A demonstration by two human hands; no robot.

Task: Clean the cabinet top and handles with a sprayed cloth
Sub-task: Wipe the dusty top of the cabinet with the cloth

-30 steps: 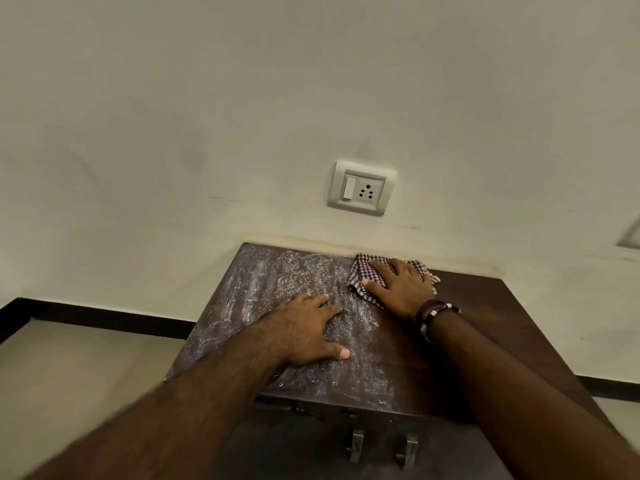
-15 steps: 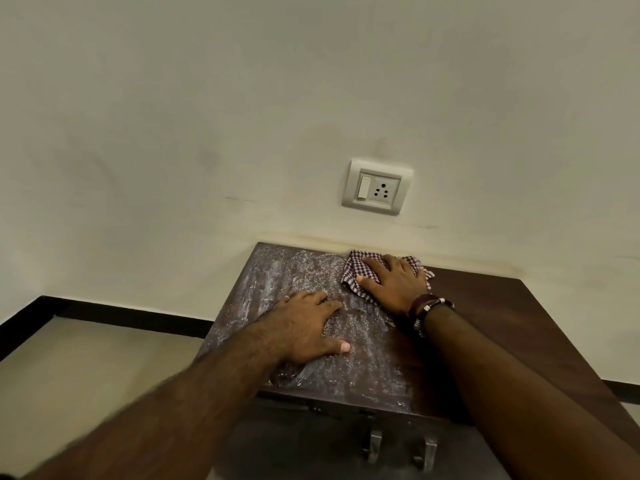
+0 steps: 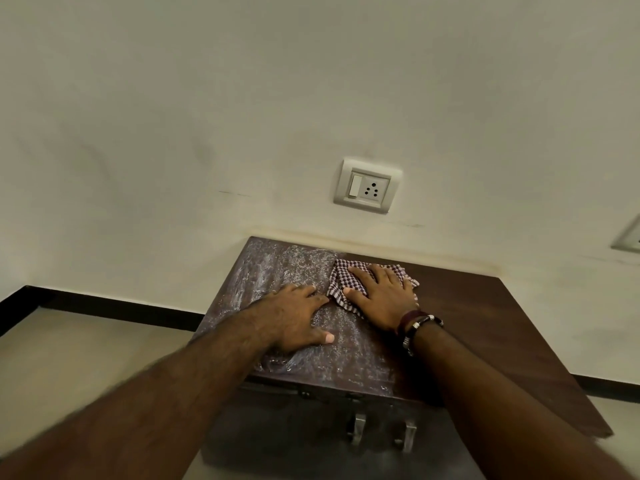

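Observation:
A dark brown cabinet top (image 3: pixel 485 327) stands against the wall. Its left half is covered in whitish dust and smears. My right hand (image 3: pixel 382 296) presses flat on a red-and-white checked cloth (image 3: pixel 337 284) near the back edge, at the line between the dusty and the clean part. My left hand (image 3: pixel 299 318) rests flat, fingers spread, on the dusty area just left of the cloth. Two metal handles (image 3: pixel 358 429) show on the cabinet front below the top's near edge.
A white switch-and-socket plate (image 3: pixel 367 186) sits on the cream wall above the cabinet. Another plate (image 3: pixel 628 237) is cut off at the right edge. A black skirting (image 3: pixel 104 306) runs along the beige floor at the left.
The view has shifted slightly. My right hand with the cloth stays near the back edge and has barely moved. My left hand keeps its place on the dusty top.

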